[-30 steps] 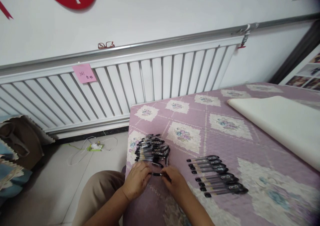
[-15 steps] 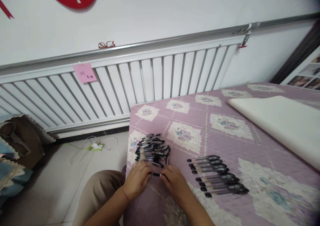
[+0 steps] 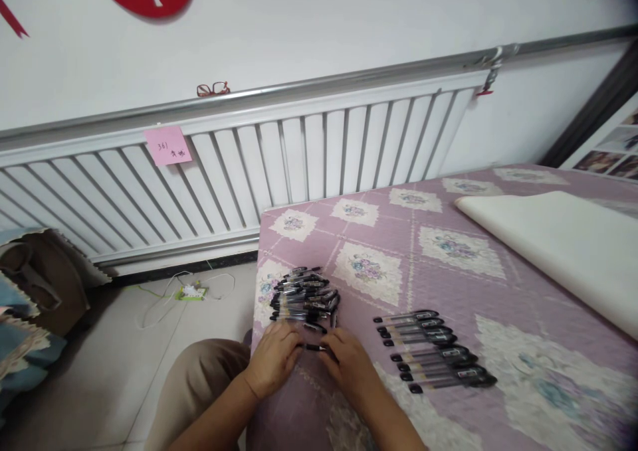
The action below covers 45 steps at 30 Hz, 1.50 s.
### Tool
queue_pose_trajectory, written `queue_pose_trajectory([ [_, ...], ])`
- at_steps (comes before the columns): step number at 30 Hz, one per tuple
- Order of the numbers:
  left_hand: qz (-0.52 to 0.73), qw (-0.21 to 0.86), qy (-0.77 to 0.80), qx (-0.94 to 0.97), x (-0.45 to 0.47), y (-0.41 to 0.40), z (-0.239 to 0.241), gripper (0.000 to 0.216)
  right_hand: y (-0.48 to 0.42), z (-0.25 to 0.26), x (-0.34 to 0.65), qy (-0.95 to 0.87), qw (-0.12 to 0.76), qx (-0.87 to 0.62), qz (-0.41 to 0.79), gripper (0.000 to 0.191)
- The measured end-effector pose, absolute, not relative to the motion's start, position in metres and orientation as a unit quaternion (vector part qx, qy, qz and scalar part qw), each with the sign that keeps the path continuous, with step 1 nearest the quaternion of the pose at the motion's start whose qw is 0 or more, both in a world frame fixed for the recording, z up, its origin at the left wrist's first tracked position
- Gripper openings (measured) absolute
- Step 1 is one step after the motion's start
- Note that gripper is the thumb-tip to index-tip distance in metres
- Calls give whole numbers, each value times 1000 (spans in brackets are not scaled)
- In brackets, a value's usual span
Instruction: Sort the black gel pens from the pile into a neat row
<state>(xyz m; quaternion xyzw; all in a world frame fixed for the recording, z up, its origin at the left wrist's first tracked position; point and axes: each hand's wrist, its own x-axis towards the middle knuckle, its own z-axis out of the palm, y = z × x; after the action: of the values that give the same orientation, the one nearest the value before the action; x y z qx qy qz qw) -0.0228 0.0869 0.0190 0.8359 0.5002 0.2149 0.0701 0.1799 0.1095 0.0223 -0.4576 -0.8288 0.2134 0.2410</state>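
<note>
We find our left hand [image 3: 276, 358] and right hand [image 3: 347, 363] gripping 1 pen [image 3: 313, 347] near the cloth [image 3: 423, 285] edge; a gap separates pen pile [image 3: 302, 298] from pen row [image 3: 438, 355].

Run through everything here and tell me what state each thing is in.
Left hand: fingers curled on the pen
Right hand: curled at the pen's other end, grip unclear
Pen: between the hands, partly hidden
Pen pile: loosely heaped
Pen row: lying side by side
Pink note: stuck on the radiator
Glasses: resting on the pipe
Power strip: on the floor, cords attached
Pale sheet: partly out of view
</note>
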Motion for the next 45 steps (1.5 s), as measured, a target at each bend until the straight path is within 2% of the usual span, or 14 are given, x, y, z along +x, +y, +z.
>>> queue_pose_trajectory([
  [3, 213, 71, 500, 837, -23, 87, 19, 15, 109, 22, 180, -826, 239, -467, 208, 15],
  [6, 213, 68, 503, 835, -23, 87, 19, 13, 109, 23, 180, -832, 229, -463, 203, 8],
  [10, 214, 66, 503, 835, -22, 88, 19, 14, 108, 24, 179, -832, 236, -458, 209, 8],
  [13, 212, 71, 503, 835, -22, 87, 19, 14, 108, 24, 179, -825, 243, -466, 206, 17],
  [19, 210, 77, 507, 833, -22, 87, 18, 14, 109, 22, 179, -835, 241, -450, 206, 6],
  [23, 210, 78, 507, 832, -22, 87, 19, 14, 108, 20, 179, -828, 257, -456, 202, 16],
  [27, 208, 83, 506, 833, -22, 88, 19, 14, 109, 18, 178, -833, 245, -457, 192, 7],
  [30, 206, 83, 506, 833, -23, 88, 19, 16, 109, 17, 178, -833, 254, -452, 195, 6],
  [33, 208, 82, 505, 833, -23, 88, 18, 14, 109, 19, 179, -828, 256, -460, 193, 15],
  [39, 213, 78, 501, 835, -23, 88, 19, 15, 109, 22, 178, -833, 242, -458, 193, 5],
  [43, 213, 81, 501, 835, -23, 89, 18, 15, 109, 22, 177, -825, 243, -472, 194, 16],
  [45, 211, 80, 501, 836, -23, 89, 18, 15, 109, 21, 178, -828, 237, -469, 194, 10],
])
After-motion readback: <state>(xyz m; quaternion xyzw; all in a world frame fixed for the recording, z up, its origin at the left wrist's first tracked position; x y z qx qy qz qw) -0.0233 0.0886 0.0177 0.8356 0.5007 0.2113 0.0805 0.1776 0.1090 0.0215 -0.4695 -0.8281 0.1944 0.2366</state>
